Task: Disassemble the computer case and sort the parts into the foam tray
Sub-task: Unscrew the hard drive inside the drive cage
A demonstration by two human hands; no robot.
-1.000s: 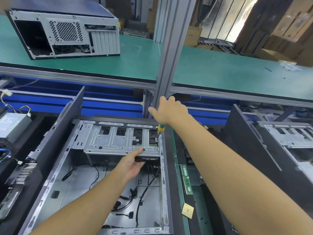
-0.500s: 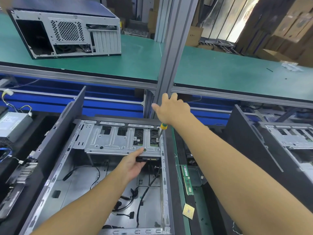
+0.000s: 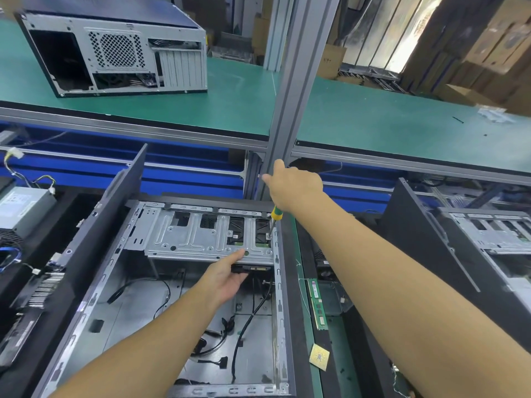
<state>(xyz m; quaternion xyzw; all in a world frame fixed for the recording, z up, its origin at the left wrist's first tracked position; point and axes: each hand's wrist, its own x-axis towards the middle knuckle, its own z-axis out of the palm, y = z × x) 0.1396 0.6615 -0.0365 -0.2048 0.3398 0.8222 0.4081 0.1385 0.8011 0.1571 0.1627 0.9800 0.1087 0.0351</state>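
Note:
An open computer case [image 3: 283,297] lies in front of me with loose black cables on its floor. A silver drive cage [image 3: 201,237] spans its far end. My right hand [image 3: 296,188] grips a yellow and green screwdriver [image 3: 276,215], its tip set down on the cage's right edge. My left hand [image 3: 227,277] reaches under the cage's front edge, thumb on top of the metal, fingers around a dark drive [image 3: 255,268] underneath.
A RAM stick [image 3: 317,304] and a CPU [image 3: 319,356] lie on the green strip right of the case. A power supply [image 3: 24,208] sits far left. Another open case [image 3: 488,237] stands at right. A closed case [image 3: 115,50] rests on the upper green shelf behind a metal post [image 3: 296,90].
My right hand has shifted slightly on the screwdriver, which stays on the cage's right edge. The left hand stays under the cage.

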